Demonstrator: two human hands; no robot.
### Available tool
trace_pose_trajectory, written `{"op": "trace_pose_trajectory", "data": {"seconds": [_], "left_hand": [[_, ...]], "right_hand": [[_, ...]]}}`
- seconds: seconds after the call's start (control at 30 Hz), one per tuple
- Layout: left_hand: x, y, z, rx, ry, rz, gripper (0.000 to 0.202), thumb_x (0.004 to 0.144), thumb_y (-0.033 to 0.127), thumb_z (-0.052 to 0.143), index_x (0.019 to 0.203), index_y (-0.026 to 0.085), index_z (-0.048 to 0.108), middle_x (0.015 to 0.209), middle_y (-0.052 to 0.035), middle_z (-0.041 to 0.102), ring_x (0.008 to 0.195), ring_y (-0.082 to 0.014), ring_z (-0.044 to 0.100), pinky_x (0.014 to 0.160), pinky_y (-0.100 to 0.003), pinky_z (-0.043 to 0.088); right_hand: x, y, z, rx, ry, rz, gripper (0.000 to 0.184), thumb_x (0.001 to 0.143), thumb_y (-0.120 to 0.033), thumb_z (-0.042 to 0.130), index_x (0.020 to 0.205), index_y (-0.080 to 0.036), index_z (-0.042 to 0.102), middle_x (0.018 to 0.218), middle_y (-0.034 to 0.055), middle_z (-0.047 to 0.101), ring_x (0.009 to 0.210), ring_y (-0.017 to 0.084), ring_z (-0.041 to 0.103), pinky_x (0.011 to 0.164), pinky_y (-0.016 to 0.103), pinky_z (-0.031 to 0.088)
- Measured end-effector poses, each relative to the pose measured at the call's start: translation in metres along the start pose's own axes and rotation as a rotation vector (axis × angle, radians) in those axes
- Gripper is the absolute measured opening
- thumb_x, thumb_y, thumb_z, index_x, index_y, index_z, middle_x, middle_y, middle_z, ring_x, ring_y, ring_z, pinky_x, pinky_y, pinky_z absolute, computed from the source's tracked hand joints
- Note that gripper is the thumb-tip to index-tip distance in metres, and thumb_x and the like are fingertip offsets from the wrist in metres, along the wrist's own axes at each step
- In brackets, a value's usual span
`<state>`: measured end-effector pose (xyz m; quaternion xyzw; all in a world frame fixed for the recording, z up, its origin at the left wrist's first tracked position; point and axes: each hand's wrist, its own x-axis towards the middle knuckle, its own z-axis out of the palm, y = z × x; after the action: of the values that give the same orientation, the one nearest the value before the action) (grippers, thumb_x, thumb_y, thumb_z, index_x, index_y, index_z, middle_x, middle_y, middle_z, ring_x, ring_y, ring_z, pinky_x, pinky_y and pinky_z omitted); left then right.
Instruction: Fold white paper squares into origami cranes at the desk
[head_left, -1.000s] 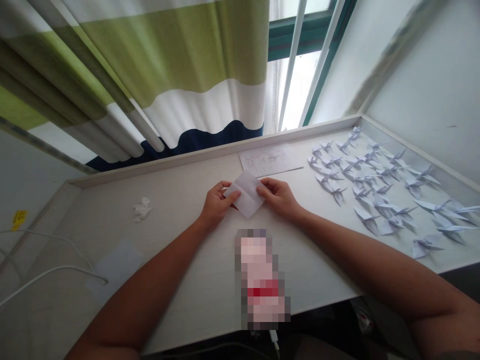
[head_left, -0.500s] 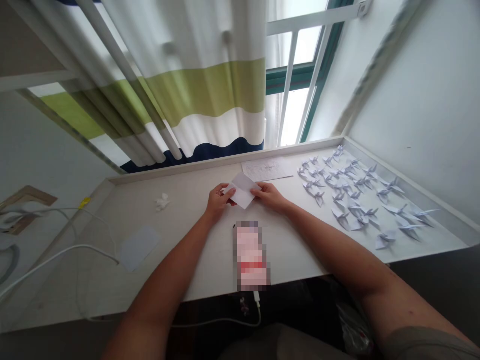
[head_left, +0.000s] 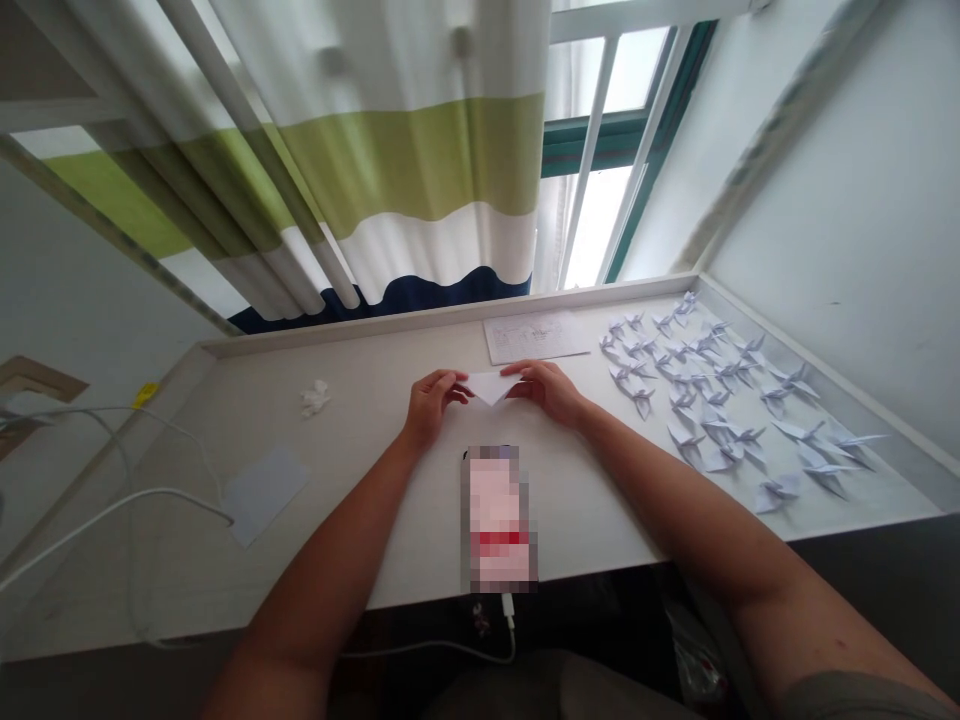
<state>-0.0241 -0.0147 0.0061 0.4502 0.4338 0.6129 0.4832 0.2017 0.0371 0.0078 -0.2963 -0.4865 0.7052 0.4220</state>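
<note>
Between my two hands is a white sheet of paper (head_left: 491, 388), folded into a triangle with its point toward me and its long edge away from me. My left hand (head_left: 433, 405) pinches the left corner of the paper between thumb and fingers. At the right corner, my right hand (head_left: 551, 392) grips it in the same way, fingers bent. Just below the hands lies a phone (head_left: 499, 520), its screen blurred out, with a white charging cable (head_left: 509, 608) plugged into its near end.
Many folded paper cranes (head_left: 705, 375) cover the right side of the white table (head_left: 375, 480). A printed sheet (head_left: 536, 337) lies behind the hands. To the left are a crumpled tissue (head_left: 315, 398), loose white paper (head_left: 266, 495) and cables (head_left: 150, 495). A raised rim (head_left: 360, 325) runs along the back.
The paper was an open diamond with a crease across it; now it is doubled over into a triangle. Both hands have shifted to its side corners. The view has tilted slightly.
</note>
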Motion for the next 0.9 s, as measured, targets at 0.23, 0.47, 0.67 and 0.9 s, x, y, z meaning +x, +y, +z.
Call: {"op": "trace_pose_trajectory", "data": {"seconds": [0.23, 0.47, 0.67, 0.9], "left_hand": [[-0.007, 0.001, 0.009, 0.136, 0.027, 0.089, 0.049, 0.067, 0.033, 0.092, 0.107, 0.020, 0.066, 0.081, 0.0029, 0.065, 0.068, -0.0125, 0.066, 0.065, -0.027, 0.058], [-0.018, 0.010, 0.020, 0.043, 0.039, 0.069, 0.057, 0.069, 0.029, 0.092, 0.115, 0.021, 0.060, 0.088, 0.0003, 0.073, 0.078, -0.0127, 0.068, 0.073, -0.024, 0.054], [-0.024, 0.009, 0.029, 0.084, -0.018, 0.050, 0.054, 0.071, 0.036, 0.093, 0.114, 0.021, 0.065, 0.095, -0.0026, 0.074, 0.083, -0.0143, 0.068, 0.074, -0.025, 0.054], [-0.022, 0.005, 0.018, 0.335, -0.104, -0.022, 0.036, 0.081, 0.053, 0.083, 0.075, 0.018, 0.077, 0.070, -0.0025, 0.072, 0.062, -0.0145, 0.061, 0.060, -0.026, 0.047]], "right_hand": [[-0.008, -0.003, 0.002, -0.212, -0.003, 0.001, 0.046, 0.070, -0.045, 0.095, 0.098, -0.021, 0.066, 0.069, -0.0018, 0.074, 0.059, 0.016, 0.069, 0.055, 0.026, 0.052], [-0.014, -0.005, 0.010, -0.386, -0.243, 0.011, 0.038, 0.079, -0.047, 0.088, 0.100, -0.016, 0.081, 0.095, 0.0091, 0.082, 0.082, 0.019, 0.075, 0.074, 0.032, 0.058], [-0.013, 0.005, 0.023, -0.335, -0.093, -0.166, 0.044, 0.082, -0.061, 0.083, 0.088, -0.017, 0.080, 0.083, 0.0036, 0.078, 0.073, 0.016, 0.067, 0.068, 0.029, 0.051], [-0.013, 0.006, 0.021, -0.258, -0.087, -0.163, 0.045, 0.082, -0.063, 0.082, 0.090, -0.019, 0.080, 0.085, 0.0035, 0.078, 0.076, 0.016, 0.067, 0.073, 0.030, 0.053]]}}
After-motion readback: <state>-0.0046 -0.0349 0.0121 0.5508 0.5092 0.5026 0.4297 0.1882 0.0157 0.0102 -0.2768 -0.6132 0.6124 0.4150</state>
